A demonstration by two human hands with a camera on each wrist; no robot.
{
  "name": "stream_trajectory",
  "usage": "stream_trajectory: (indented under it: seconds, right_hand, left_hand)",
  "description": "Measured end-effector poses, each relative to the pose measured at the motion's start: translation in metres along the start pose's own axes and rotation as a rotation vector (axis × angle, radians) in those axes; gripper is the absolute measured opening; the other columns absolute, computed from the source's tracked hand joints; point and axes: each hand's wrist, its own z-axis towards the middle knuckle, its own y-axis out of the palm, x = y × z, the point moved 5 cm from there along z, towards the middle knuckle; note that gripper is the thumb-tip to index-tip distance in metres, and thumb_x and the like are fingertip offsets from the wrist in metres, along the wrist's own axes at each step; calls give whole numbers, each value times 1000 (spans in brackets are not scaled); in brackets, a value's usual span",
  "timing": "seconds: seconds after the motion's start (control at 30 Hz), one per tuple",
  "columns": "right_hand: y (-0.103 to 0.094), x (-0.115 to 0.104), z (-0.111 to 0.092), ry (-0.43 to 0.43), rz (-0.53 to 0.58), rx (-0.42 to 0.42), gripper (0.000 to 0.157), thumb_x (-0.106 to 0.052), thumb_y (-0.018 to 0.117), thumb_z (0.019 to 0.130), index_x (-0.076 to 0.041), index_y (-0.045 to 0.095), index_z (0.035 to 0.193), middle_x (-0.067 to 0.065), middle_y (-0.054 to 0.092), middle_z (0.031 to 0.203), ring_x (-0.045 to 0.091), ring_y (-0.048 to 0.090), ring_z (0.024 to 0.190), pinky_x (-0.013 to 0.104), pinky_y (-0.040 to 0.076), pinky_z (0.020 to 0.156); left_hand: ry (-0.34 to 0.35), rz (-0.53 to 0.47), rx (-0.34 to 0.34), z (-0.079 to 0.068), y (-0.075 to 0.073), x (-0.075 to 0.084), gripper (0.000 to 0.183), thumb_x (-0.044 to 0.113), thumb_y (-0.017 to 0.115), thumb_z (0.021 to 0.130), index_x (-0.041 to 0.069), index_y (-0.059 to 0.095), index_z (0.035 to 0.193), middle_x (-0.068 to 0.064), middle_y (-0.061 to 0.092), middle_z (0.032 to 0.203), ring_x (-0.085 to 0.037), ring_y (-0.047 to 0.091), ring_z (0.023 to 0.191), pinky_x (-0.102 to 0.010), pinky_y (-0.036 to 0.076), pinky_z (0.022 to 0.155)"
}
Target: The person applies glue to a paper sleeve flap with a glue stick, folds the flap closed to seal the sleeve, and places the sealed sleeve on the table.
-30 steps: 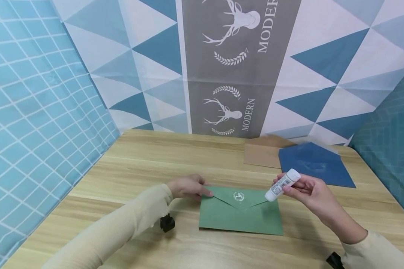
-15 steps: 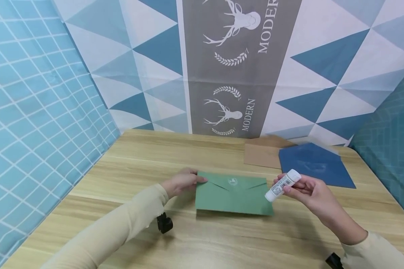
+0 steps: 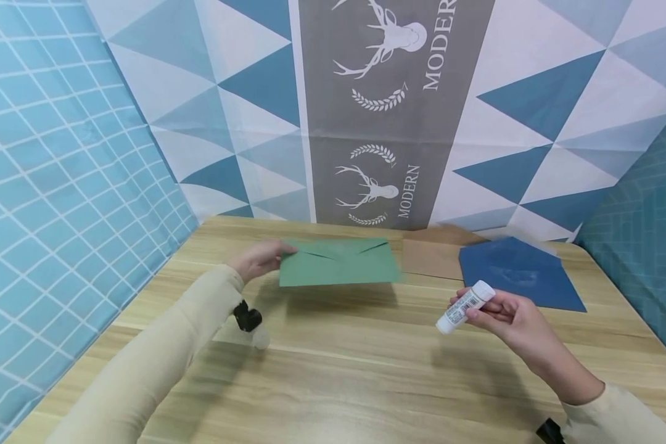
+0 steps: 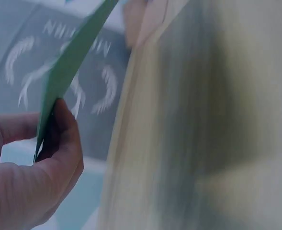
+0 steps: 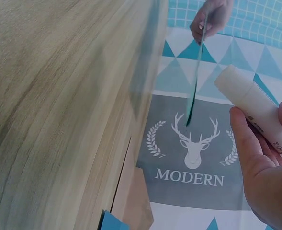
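My left hand (image 3: 262, 259) pinches the left edge of a green envelope (image 3: 338, 268) and holds it up off the table, its shadow lying below. The flap looks folded down in the head view. From the left wrist, the envelope (image 4: 71, 67) appears almost edge-on between thumb and fingers of the left hand (image 4: 45, 177). To the right, my right hand (image 3: 524, 327) grips a white capped glue stick (image 3: 465, 307) with a printed label, tilted above the table. The right wrist view shows this glue stick (image 5: 255, 103) between thumb and fingers.
A brown envelope (image 3: 430, 256) lies near the back of the wooden table (image 3: 355, 370). Beside it at the back right is a blue envelope (image 3: 522, 271) with its flap up, overlapping the brown one. A patterned cloth wall (image 3: 377, 123) rises behind the table.
My left hand has lifted the green envelope from the table and carried it left and toward the back. The right hand with the glue stick has stayed in place.
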Motion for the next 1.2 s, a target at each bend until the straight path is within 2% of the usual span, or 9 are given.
stream_trajectory:
  seconds: [0.17,0.4,0.6,0.73,0.83,0.93,1.0,1.07,1.2]
  right_hand:
    - [0,2,0,28,-1,5,38,-10,63,92,-4,57,129,-18,70,111,-4,65,103,17,56,80]
    - [0,4,1,32,-6,6,41,-11,63,92,0,55,130,-18,70,111,-3,66,102,18,56,80]
    - [2,5,2,28,1,-1,43,-10,62,92,3,53,131,-17,70,112,-3,65,104,18,56,81]
    - [2,8,2,55,-3,2,46,-12,63,92,5,51,133,-17,70,113,-4,65,104,18,56,82]
    - [1,9,2,59,-5,4,46,-12,63,92,5,51,133,-17,70,113,-4,65,104,18,56,82]
    - [0,8,1,49,-4,9,46,-12,63,92,6,50,133,-16,70,114,-4,65,104,18,56,82]
    - [-1,7,1,43,-8,17,47,-12,63,92,7,49,133,-15,70,114,-4,65,104,18,56,81]
    - [-1,7,1,47,-13,20,49,-13,63,92,9,48,133,-15,70,114,-4,65,104,18,56,81]
    - [-2,6,0,54,-21,19,52,-15,63,92,10,46,135,-15,70,115,-5,64,104,18,55,82]
  left_hand:
    - [-29,112,55,6,-39,3,41,9,40,101,-12,36,135,-8,48,117,-10,54,95,-21,50,89]
    - [-96,272,71,16,-67,1,52,14,38,100,-14,23,143,-24,32,145,-34,37,136,-42,29,119]
    - [-42,403,177,34,-79,0,38,16,43,100,-10,41,128,-25,33,146,-29,48,114,-41,41,107]
    - [11,477,422,49,-87,4,21,19,55,95,4,48,84,-19,54,102,-17,38,73,-33,42,75]
    - [24,441,556,61,-86,4,40,18,61,91,9,29,68,-6,26,68,-19,24,65,-34,36,68]
    - [22,407,618,71,-80,3,23,17,61,91,-2,52,81,-14,47,72,-28,47,72,-37,49,80]
    - [6,386,625,77,-76,1,34,17,59,92,-7,57,116,-25,60,111,-37,57,106,-44,49,98]
    - [-13,384,625,81,-73,-2,55,17,58,93,-6,41,140,-24,40,147,-39,43,133,-47,42,109]
    - [-33,392,616,86,-66,-6,53,16,56,93,-4,42,141,-23,40,148,-38,42,135,-46,41,110]
